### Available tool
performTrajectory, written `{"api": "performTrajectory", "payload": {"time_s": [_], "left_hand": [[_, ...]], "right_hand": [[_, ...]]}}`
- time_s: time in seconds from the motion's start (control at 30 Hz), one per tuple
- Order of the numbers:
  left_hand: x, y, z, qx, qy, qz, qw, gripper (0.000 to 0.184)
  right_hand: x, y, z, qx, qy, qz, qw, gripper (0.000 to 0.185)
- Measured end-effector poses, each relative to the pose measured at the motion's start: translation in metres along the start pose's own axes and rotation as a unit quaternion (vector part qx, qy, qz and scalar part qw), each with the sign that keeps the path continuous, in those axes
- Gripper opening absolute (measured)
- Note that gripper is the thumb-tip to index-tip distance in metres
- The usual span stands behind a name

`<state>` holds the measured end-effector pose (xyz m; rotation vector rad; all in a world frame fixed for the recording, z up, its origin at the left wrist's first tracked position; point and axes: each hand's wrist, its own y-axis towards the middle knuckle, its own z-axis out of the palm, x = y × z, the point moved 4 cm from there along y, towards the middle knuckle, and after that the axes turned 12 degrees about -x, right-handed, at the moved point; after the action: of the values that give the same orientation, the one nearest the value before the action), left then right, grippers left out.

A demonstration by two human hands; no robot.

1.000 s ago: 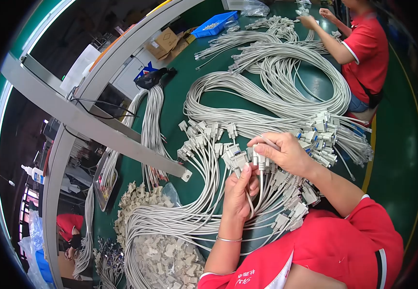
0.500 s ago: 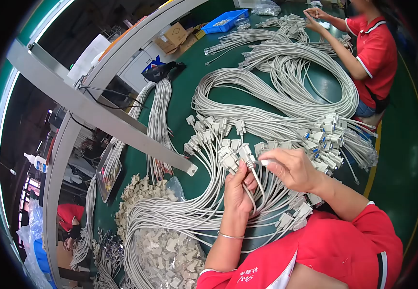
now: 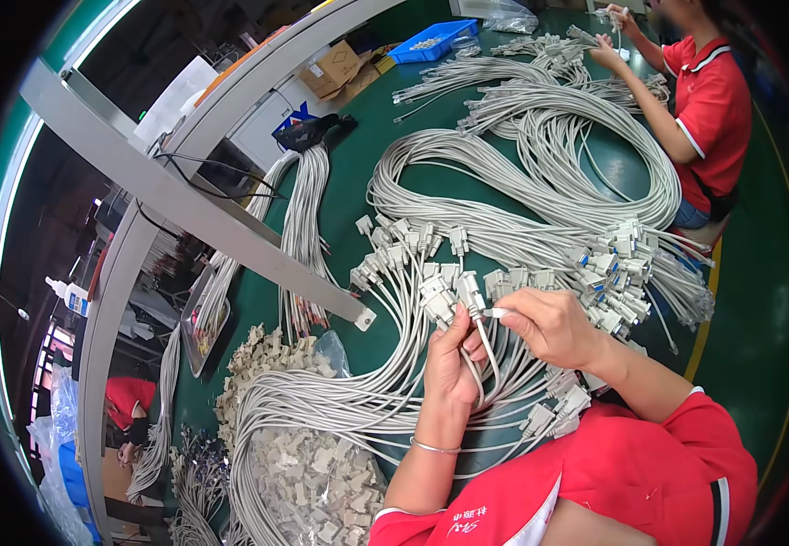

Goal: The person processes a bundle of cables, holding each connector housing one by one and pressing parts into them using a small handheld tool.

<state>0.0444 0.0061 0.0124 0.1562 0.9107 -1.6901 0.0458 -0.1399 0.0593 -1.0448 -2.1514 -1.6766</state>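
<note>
My left hand [image 3: 455,361] is closed around the cables of a few grey connectors [image 3: 470,289], thumb pressed on them and connector ends up. Just right of these, my right hand [image 3: 551,329] pinches a small white piece [image 3: 496,313] between thumb and fingers, its tip close to the cable below one connector. Whether it touches is too small to tell. Behind my hands lie more grey connectors [image 3: 398,238] on cables [image 3: 392,314]. To the right is a heap of connectors, some with blue faces [image 3: 602,264].
A metal frame bar [image 3: 221,232] crosses the left side. Bagged connector shells [image 3: 317,482] lie near the front, with loose shells [image 3: 262,364] behind. Coiled cables [image 3: 522,173] cover the green table [image 3: 344,196]. A co-worker [image 3: 713,109] sits at the back right, near a blue tray [image 3: 432,42].
My right hand has moved off the held connectors to their right side, and the white piece now shows in its pinch. The view has shifted slightly. The co-worker's hands have moved.
</note>
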Motion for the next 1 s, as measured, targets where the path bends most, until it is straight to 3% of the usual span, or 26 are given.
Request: {"api": "performTrajectory", "payload": {"time_s": [0.73,0.87,0.93,1.0], "left_hand": [[0.003,0.001,-0.005,0.056,-0.052,-0.087,0.993,0.016],[0.001,-0.006,0.005,0.029,0.080,0.031,0.996,0.015],[0.002,-0.011,0.013,0.019,0.180,0.101,0.978,0.016],[0.005,-0.013,0.014,0.043,0.207,0.094,0.973,0.025]], "right_hand": [[0.000,-0.001,-0.007,-0.005,-0.007,-0.011,1.000,0.014],[0.010,0.002,-0.021,0.007,0.071,-0.031,0.997,0.022],[0.011,0.005,-0.027,0.004,0.082,0.029,0.996,0.026],[0.005,0.005,-0.024,-0.021,0.078,0.100,0.992,0.029]]}}
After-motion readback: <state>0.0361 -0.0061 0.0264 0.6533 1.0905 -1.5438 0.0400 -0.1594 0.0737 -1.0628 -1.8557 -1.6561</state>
